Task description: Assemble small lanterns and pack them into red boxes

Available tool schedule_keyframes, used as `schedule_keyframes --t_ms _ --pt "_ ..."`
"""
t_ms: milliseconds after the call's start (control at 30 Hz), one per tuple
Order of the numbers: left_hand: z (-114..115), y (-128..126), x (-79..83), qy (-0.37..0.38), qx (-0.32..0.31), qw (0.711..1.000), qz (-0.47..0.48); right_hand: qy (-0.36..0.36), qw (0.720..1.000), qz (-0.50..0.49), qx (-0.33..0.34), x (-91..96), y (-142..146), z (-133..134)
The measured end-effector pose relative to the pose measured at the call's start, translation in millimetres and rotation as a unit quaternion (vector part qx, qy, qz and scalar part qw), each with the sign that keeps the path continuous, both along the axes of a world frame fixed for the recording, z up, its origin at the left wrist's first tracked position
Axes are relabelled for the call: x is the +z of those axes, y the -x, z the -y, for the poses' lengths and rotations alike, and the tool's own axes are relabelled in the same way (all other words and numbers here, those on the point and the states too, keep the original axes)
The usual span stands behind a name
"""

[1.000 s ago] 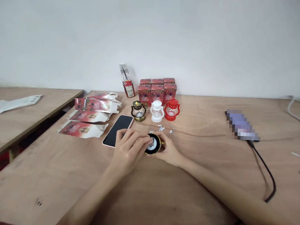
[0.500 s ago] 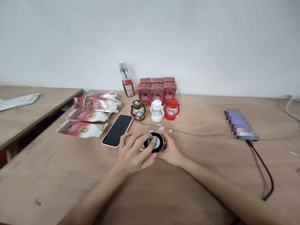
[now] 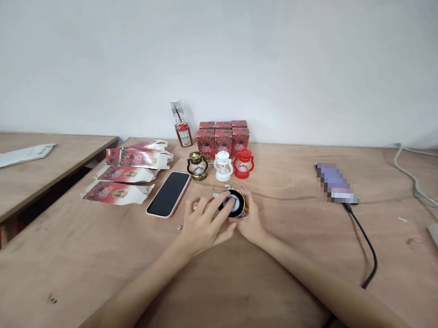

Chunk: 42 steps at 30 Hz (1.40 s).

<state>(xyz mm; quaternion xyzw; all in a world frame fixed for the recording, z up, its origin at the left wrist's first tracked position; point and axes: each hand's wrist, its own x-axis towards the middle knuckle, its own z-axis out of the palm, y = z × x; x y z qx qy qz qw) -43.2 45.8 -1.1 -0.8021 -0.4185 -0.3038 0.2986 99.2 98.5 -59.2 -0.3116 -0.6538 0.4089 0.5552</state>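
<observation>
My right hand (image 3: 253, 224) is wrapped round a small lantern (image 3: 241, 203), its black underside with a pale round centre turned up towards me. My left hand (image 3: 203, 227) reaches over it with fingers spread, one fingertip pressing on the pale centre and the thumb sticking out. Just beyond the lantern lie thin bent wire handles (image 3: 237, 185) and small white bits, partly hidden by my hands. A small shiny round piece (image 3: 180, 227) lies left of my left hand. Behind stand a black-and-gold lantern (image 3: 197, 168), a white lantern (image 3: 223, 167) and a red lantern (image 3: 243, 165).
Several red printed boxes (image 3: 223, 141) stand against the wall, beside a bottle (image 3: 183, 133). Flattened cartons (image 3: 119, 191) and a phone (image 3: 168, 194) lie left. A blurred-out device (image 3: 336, 181) with a black cable (image 3: 368, 238) lies right. Another table (image 3: 25, 179) adjoins at left.
The view has shifted slightly. Both hands and the lantern have moved a little to the right, my left finger still on its underside. The shiny round piece has come into sight.
</observation>
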Motion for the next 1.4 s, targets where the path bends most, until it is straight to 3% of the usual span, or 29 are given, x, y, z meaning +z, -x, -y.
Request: schedule_keyframes --t_ms 167,267,400,500,667,867,1233,1400 --pt "-6.6 3.0 -1.6 0.068 -0.029 0.996 0.056 0.007 0.999 0.0 -0.041 -3.9 -2.8 -7.5" --pt "-12.4 7.0 -13.0 0.125 0.013 0.986 0.106 0.038 0.994 -0.023 -0.1 -2.1 -5.1 -17.1" --pt "-20.5 10.2 -30.9 0.209 0.076 0.973 0.063 0.075 0.987 -0.061 -0.127 -1.1 -7.1 -28.8" --pt "-24.9 9.7 -37.8 0.24 0.073 0.967 0.035 0.082 0.989 -0.065 -0.106 -4.8 -6.8 -32.4" --pt "-33.6 3.3 -42.2 0.262 0.073 0.962 -0.037 0.079 0.991 -0.049 -0.095 -8.8 -5.7 -31.8" --pt "-40.5 7.3 -47.3 0.25 0.052 0.966 -0.039 0.079 0.993 -0.041 -0.072 -7.9 -5.2 -30.6" --pt "-10.3 21.0 -37.8 0.248 0.03 0.968 -0.017 0.062 0.996 -0.023 -0.06 -9.0 -6.1 -28.2" --pt "-10.0 21.6 -43.6 0.214 0.028 0.976 -0.008 0.057 0.996 -0.006 -0.073 -5.9 -7.2 -26.8"
